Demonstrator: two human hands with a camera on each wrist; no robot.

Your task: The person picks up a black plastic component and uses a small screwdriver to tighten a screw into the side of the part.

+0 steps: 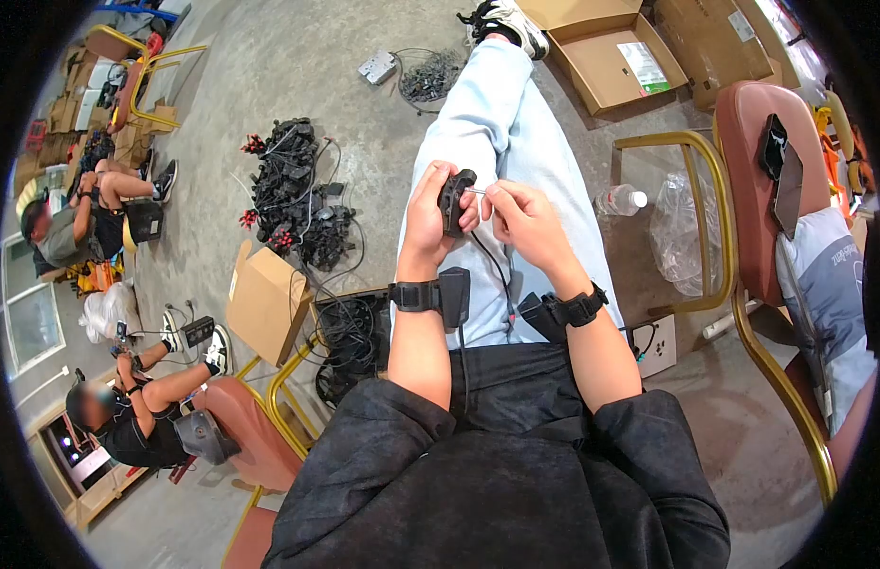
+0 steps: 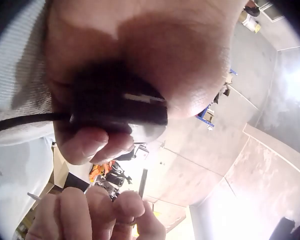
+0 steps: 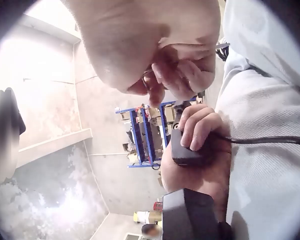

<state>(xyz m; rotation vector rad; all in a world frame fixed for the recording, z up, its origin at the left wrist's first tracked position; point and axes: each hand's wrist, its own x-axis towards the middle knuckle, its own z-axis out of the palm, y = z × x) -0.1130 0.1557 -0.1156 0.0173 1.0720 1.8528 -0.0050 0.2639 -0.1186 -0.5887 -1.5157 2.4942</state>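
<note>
My left hand (image 1: 426,216) grips a small black device (image 1: 452,204) above the thighs. A black cable (image 1: 497,261) runs from the device down towards the lap. Between thumb and fingers my right hand (image 1: 527,226) pinches a thin metal rod (image 1: 475,191), which points at the device's side. In the left wrist view the black housing (image 2: 120,110) is dark and blurred, with fingers wrapped under it; the rod (image 2: 143,181) sticks up from the right fingertips. The right wrist view shows the device (image 3: 186,154) held below the right hand. The fingers hide much of the rod.
Tangled black parts and cables (image 1: 302,194) lie on the floor to the left, near a cardboard box (image 1: 267,302). An open carton (image 1: 601,62) is at front right. A bottle (image 1: 620,200) and a chair (image 1: 767,180) stand right. Two people sit at left.
</note>
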